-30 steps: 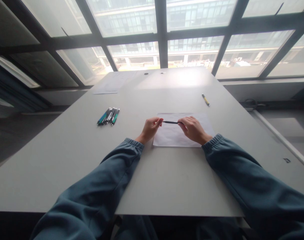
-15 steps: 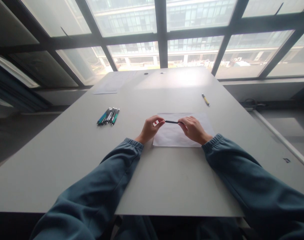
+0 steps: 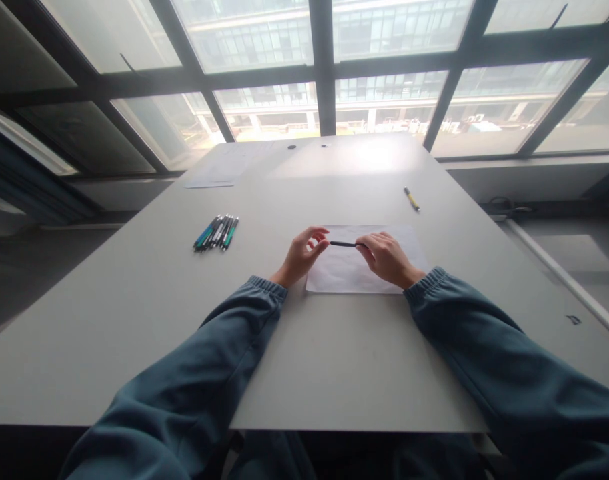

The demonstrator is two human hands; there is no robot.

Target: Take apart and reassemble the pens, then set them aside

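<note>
Black pen (image 3: 342, 244): over the white sheet (image 3: 344, 277), in from the desk's (image 3: 359, 367) near edge; looks light, stiff, perhaps slick; best pinched along the barrel.
Right hand (image 3: 384, 257): closed on one end.
Left hand (image 3: 301, 253): thumb at the other, forefinger raised; I can't tell its grip.

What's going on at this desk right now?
A person holds a dark pen by one end in the right hand, above a white sheet of paper. The left hand is partly open at the pen's other end; whether it touches is hard to tell. A bunch of pens lies off to the left, and a yellow pen lies alone farther off to the right.
</note>
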